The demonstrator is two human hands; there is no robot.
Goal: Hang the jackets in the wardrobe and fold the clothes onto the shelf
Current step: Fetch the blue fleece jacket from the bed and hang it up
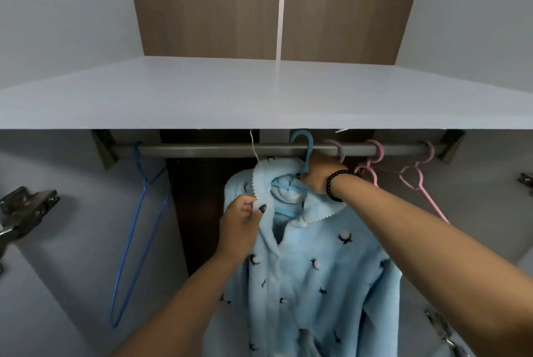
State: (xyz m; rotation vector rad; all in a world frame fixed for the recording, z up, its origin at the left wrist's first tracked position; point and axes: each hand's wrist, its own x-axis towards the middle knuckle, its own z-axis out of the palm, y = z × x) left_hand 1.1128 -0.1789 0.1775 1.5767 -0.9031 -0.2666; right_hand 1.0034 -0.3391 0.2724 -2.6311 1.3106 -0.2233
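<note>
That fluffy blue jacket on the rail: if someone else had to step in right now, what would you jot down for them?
Left hand: pinching the collar edge of the fluffy light-blue jacket with small dark motifs.
Right hand: gripping the light-blue plastic hanger at its neck, inside the collar.
Where things are: the hanger's hook is over the grey metal rail, and the jacket hangs from it.
Done: this jacket is on the rail.
Left: straighten the collar and let go. The white shelf above holds no folded clothes in view. Free hangers: a blue wire hanger on the left, pink plastic hangers on the right.
</note>
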